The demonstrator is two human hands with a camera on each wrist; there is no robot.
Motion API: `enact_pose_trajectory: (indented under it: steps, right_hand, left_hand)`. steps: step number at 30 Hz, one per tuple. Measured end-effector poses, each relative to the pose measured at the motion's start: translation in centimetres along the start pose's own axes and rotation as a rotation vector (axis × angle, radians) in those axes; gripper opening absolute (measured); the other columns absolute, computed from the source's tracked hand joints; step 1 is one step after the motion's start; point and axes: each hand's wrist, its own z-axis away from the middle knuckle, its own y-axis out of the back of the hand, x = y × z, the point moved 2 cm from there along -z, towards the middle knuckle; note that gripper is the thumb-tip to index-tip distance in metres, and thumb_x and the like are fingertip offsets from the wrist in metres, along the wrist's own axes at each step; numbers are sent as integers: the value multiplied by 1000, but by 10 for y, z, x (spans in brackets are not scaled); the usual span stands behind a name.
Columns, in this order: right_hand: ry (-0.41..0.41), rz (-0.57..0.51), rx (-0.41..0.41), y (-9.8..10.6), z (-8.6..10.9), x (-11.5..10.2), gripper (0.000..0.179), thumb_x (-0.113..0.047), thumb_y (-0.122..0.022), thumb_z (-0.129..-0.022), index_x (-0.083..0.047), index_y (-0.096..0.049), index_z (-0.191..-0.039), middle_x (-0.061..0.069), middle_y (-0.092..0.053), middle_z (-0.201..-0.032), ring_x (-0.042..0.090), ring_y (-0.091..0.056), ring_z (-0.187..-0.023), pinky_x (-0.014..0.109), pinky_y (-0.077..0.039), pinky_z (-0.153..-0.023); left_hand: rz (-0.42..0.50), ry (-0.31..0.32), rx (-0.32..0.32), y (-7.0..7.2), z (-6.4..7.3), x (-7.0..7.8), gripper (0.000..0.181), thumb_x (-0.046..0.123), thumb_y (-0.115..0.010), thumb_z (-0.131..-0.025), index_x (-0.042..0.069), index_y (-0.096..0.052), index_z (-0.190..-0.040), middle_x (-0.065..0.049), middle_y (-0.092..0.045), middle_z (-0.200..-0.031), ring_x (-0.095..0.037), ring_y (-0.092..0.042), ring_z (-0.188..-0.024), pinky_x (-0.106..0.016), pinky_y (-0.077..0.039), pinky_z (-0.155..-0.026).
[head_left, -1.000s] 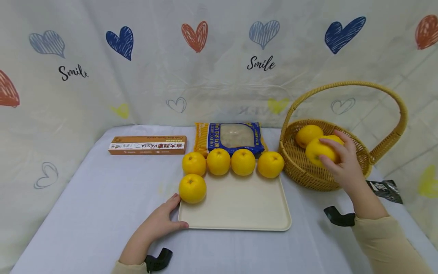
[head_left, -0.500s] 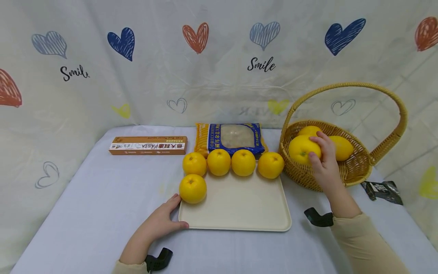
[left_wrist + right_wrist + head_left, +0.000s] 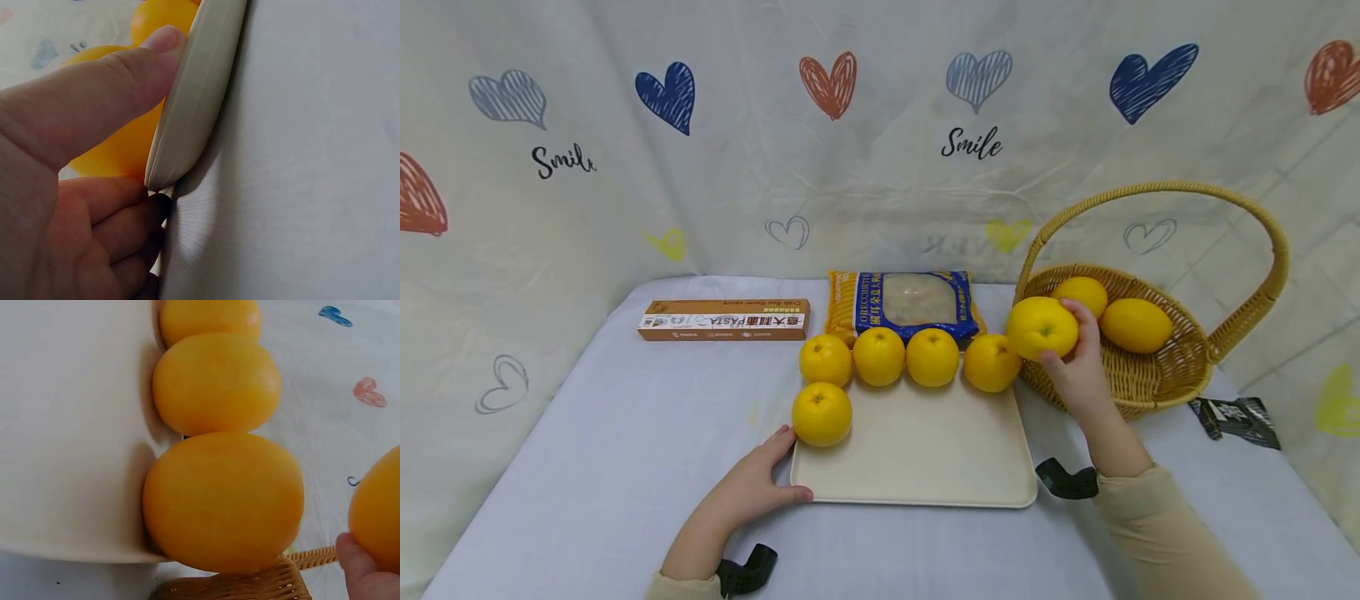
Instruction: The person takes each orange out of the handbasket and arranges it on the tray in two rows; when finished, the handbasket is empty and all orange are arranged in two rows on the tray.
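The left arm (image 3: 702, 533) reaches in from the near side, left of centre. The left grip (image 3: 758, 483) lies low, thumb extended to the right, fingers pointing far, a wide gap between them. The right arm (image 3: 1120, 450) slants from near right to far left; the right grip (image 3: 1084, 379) holds, thumb and fingers bent.

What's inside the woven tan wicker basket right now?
Inside the basket: a rounded yellow fruit and an oval yellow fruit. The right hand and its held yellow fruit hide part of the basket's left interior.
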Motion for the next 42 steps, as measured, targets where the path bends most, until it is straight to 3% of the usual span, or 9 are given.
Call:
enact_pose_trajectory:
  steps: [6,11,18,26,29,35,42]
  right_hand:
    - [-100,81,-26,-19,-3,-1,76,8,-65,-76,-24,-25,-132,-9,-32,-123,8,-40,-105,8,-41,-82]
    - [-78,147,-82,-34,-2,0,76,13,-64,-73,-15,-28,-134,-11,-36,-121,7,-43,-104,7,-42,-83]
    - [-50,267,-133,-63,9,-1,75,7,-70,-71,-4,-31,-133,-14,-38,-122,1,-43,-105,6,-38,-87]
    - [-49,358,-203,-93,23,-1,72,-6,-76,-70,-10,-40,-132,8,-39,-132,8,-38,-110,6,-35,-86]
    - [-101,388,-240,-103,27,2,72,-14,-76,-72,-13,-40,-134,9,-40,-134,13,-41,-111,15,-40,-88]
    - [-192,390,-308,-119,33,14,72,-23,-76,-73,-13,-39,-135,9,-39,-136,24,-42,-117,45,-42,-96]
    - [-277,401,-358,-130,40,30,71,-31,-72,-76,-16,-37,-136,8,-38,-137,25,-41,-119,47,-43,-96]
  left_hand:
    - [9,19,14,-2,4,-5,98,54,-75,-61,13,-34,-141,-10,-30,-148,-30,-28,-136,-52,-26,-107]
    - [16,32,25,-2,5,-9,98,55,-74,-62,14,-34,-141,-9,-29,-148,-31,-28,-136,-52,-26,-107]
    - [13,22,57,-1,4,-9,96,51,-76,-63,14,-34,-141,-8,-29,-148,-31,-29,-135,-52,-26,-107]
    - [15,-15,51,0,-4,-4,92,46,-76,-65,13,-35,-141,-6,-29,-148,-28,-29,-136,-49,-25,-109]
    - [10,-24,46,0,-5,-4,91,44,-76,-66,13,-35,-140,-6,-29,-148,-26,-28,-136,-47,-24,-110]
    - [5,-20,19,-1,-10,-6,91,46,-75,-66,13,-34,-141,-3,-29,-149,-22,-26,-137,-46,-24,-111]
    - [21,-26,8,-3,-10,-8,91,45,-75,-67,12,-34,-141,-5,-28,-149,-24,-26,-137,-47,-24,-110]
